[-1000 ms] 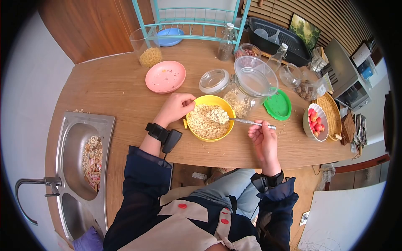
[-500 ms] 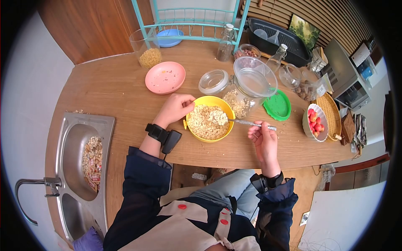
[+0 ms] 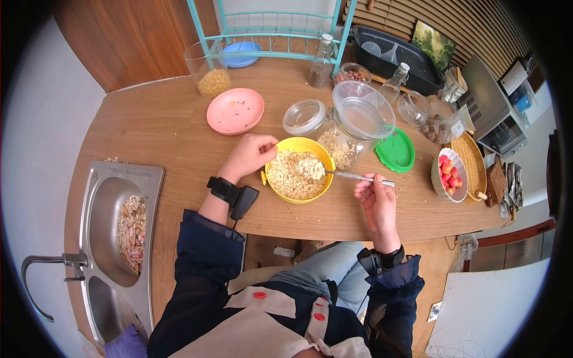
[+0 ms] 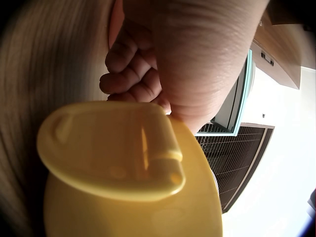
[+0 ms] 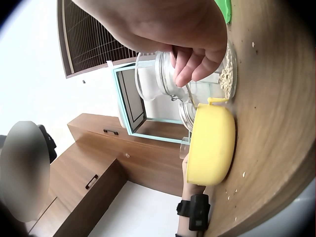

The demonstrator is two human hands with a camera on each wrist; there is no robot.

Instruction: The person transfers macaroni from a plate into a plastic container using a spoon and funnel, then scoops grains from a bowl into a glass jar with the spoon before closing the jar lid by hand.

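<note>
Right hand [image 3: 377,201] pinches spoon [image 3: 348,175]; my left hand [image 3: 250,153], yellow bowl [image 3: 301,144] by its rim.
Oats [image 3: 292,179] inside show only from overhead, hiding the spoon's tip.

Flakes [image 3: 311,167] cover the scoop end of the spoon [image 3: 358,176]. The left wrist view's bottom edge cuts off the yellow bowl [image 4: 133,219], and its top edge cuts off the left hand [image 4: 168,59]. The right wrist view's top cuts off the right hand [image 5: 182,29]. Some bits [image 3: 132,232] in the sink [image 3: 102,221] are too small to name.
</note>
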